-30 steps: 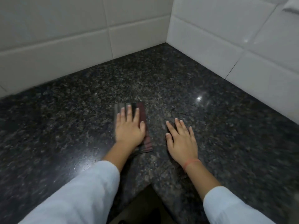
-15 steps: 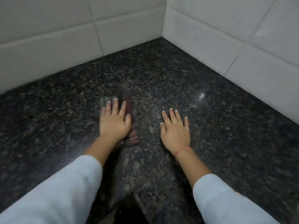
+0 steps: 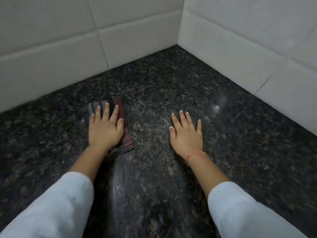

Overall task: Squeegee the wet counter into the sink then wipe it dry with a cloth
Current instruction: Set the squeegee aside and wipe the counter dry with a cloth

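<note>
A folded cloth [image 3: 126,134] with grey and dark red stripes lies on the black speckled granite counter [image 3: 171,86]. My left hand [image 3: 105,128] presses flat on top of it, fingers spread and pointing toward the back wall. My right hand [image 3: 187,134] rests flat on the bare counter to the right of the cloth, palm down, holding nothing; a thin red thread circles its wrist. Neither a squeegee nor a sink is in view. A faint streak runs down the counter between my arms.
White tiled walls [image 3: 51,40] meet in a corner at the back and run along the right side [image 3: 257,40], bounding the counter. Both forearms wear white sleeves [image 3: 56,208].
My left hand has slid the cloth to the left and slightly toward the back wall. The view has swung so the wall corner sits further right. My right hand stays flat on the counter.
</note>
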